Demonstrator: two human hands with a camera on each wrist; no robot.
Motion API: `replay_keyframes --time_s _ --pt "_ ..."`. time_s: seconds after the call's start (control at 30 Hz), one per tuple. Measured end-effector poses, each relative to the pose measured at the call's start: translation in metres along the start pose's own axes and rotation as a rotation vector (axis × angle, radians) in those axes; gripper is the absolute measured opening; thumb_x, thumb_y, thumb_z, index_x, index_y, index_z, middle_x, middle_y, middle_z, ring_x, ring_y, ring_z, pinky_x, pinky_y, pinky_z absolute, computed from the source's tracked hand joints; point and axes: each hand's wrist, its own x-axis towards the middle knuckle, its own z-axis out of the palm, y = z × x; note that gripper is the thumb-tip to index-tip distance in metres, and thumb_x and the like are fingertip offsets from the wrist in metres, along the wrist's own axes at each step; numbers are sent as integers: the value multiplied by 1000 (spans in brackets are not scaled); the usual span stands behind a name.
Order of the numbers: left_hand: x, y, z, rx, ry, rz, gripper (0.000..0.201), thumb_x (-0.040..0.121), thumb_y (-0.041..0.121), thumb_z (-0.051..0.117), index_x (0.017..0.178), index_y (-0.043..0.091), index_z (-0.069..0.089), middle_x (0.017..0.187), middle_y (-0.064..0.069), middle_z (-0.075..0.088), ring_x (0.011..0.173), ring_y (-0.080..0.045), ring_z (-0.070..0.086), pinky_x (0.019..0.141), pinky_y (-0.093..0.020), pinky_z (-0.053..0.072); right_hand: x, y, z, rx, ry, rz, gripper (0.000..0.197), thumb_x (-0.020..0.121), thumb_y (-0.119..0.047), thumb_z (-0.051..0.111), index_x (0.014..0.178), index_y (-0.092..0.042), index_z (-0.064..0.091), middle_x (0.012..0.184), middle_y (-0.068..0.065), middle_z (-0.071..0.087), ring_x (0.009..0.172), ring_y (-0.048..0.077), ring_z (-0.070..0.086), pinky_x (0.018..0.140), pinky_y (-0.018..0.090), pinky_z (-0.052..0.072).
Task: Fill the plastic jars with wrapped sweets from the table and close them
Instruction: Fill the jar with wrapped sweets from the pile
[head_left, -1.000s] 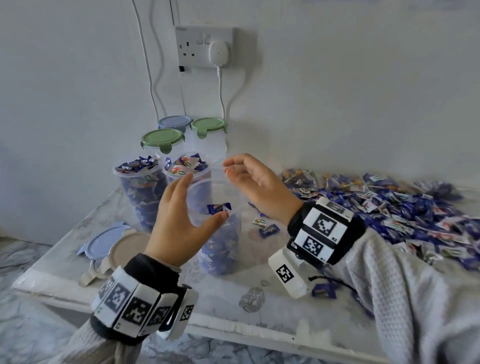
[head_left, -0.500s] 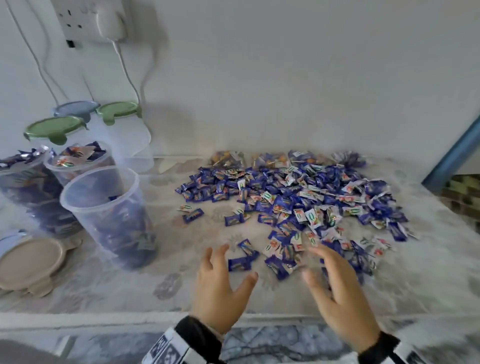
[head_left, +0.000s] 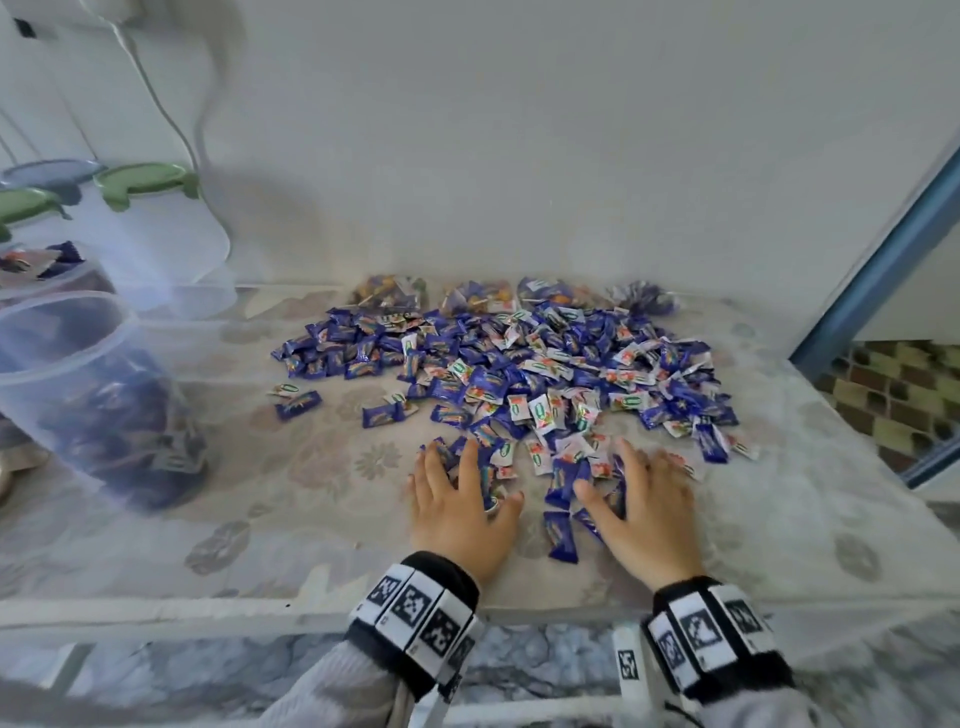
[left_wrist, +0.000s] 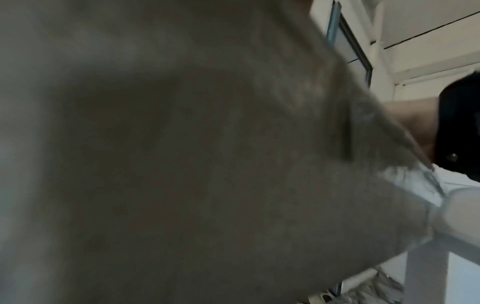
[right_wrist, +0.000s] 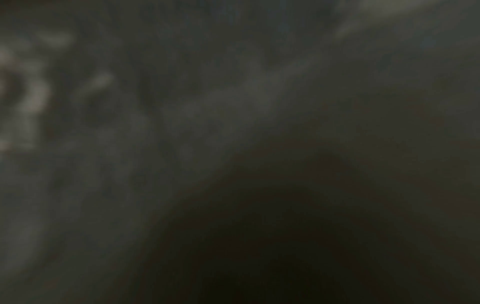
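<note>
Head view, listing from left to right. Far left, against the wall: lidded clear plastic jars are standing in a cluster, one with a blue-grey round lid and two with green round lids, partly cut off by the frame edge. In front of them, an open clear plastic jar heaped with wrapped sweets is showing at the edge. Nearer, a lidless clear plastic jar partly filled with blue wrapped sweets is sitting on the pale floral-patterned table, well apart from both hands. Centre: a broad scatter of small blue and white wrapped sweets is lying across the table, reaching back to the white wall. Left hand is lying palm down on the near edge of the scatter, grip released, fingers spread flat over several sweets. Right hand is lying likewise just beside it, grip released, fingers straight on the sweets, with a few blue sweets between the two hands. Both wrists are wearing black bands with square black-and-white markers. Far right: a blue frame edge is running diagonally.

Left wrist view is showing only a blurred grey surface; right wrist view is dark and unreadable.
</note>
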Motion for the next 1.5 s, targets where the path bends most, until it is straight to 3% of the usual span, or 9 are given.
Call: replay_keyframes --time_s 0.23,0.37,0.43,0.57,0.67,0.97,1.2,1.3,1.5 --pt "3 -1 15 -122 171 127 52 89 52 28 133 29 40 136 -4 32 129 -26 29 110 -37 25 6 -4 7 55 -97 -314 97 60 -96 20 144 -47 17 157 -1 17 145 17 10 117 47 12" --pt "2 -4 18 60 93 210 78 73 62 -5 146 40 13 157 0 2 145 -20 3 116 -33 0 4 -3 2 -52 -176 -393 95 45 -103 10 131 -68 -10 154 -11 -23 141 12 -18 116 45 -7" --pt "0 -4 19 134 76 246 84 68 61 -13 147 39 8 158 1 2 145 -19 2 116 -31 1 4 -3 1 -87 -191 -435 95 44 -103 13 131 -69 -5 150 -16 -25 138 8 -19 115 44 -10" --pt "-1 -7 22 123 92 292 80 75 61 3 143 28 29 148 -6 25 137 -26 22 111 -35 24 4 3 7 42 -55 -529 83 62 -95 30 133 -53 41 147 -13 29 134 8 21 114 49 17" --pt "1 -9 31 32 191 332 57 82 51 29 123 19 52 122 -13 49 112 -31 46 90 -40 47 4 4 14 89 83 -570 65 75 -79 42 121 -37 61 121 -4 54 111 15 42 92 37 40" --pt "1 -8 34 94 461 510 23 78 30 45 100 26 49 92 -1 45 79 -18 38 58 -27 45 -1 -1 18 54 344 -611 36 69 -28 84 102 -26 69 86 3 60 78 24 61 61 27 48" --pt "-3 -5 25 194 412 455 61 51 11 87 97 17 47 73 -5 55 52 -20 51 37 -25 38 -4 1 18 19 461 -603 15 75 -20 79 87 -20 71 73 1 57 50 16 52 41 19 40" --pt "-2 -6 25 172 365 420 62 52 10 89 98 17 47 72 -6 54 44 -20 50 33 -25 35 -5 2 17 168 535 -561 8 83 -23 64 87 -20 70 72 -3 54 50 10 45 43 16 37" --pt "-2 -13 13 -33 312 305 29 84 8 64 111 8 51 89 -19 56 51 -36 54 45 -33 40 -10 4 10 414 612 -433 7 78 -10 74 84 -13 71 70 6 64 66 14 53 58 15 42"
